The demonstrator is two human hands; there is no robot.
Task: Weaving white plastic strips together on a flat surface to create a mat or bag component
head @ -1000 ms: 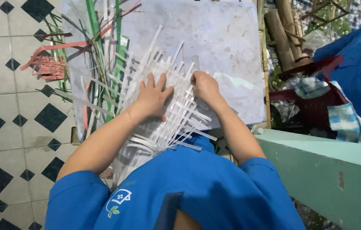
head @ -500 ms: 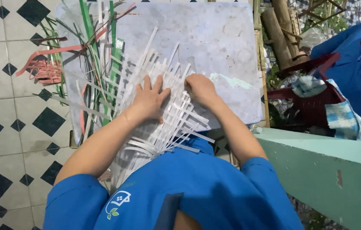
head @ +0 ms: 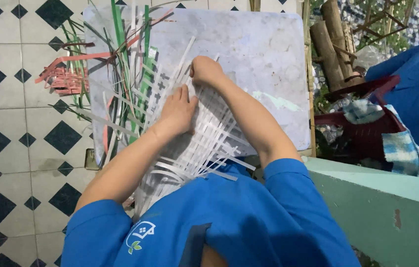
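1. Nearest the camera, the person's blue shirt [head: 229,222] fills the lower frame, and the loose ends of the white woven strip mat [head: 204,143] reach down to it.
2. The mat lies on a pale marbled board [head: 264,54], which rests on the black-and-white tiled floor [head: 7,148].
3. The left hand [head: 177,111] lies flat on the weave, fingers spread and released, pinning the crossed strips rather than gripping them.
4. The right hand [head: 205,70] sits farther up at the mat's far edge, fingers curled down onto the strips; whether it pinches one strip cannot be told.
5. To weave well here, I judge the flat hand should keep firm pressure so the finished rows do not slide while the other hand works a strip snug against its neighbour.
6. Beyond, green strips [head: 135,74] and a red woven piece [head: 66,79] lie at the board's left edge.
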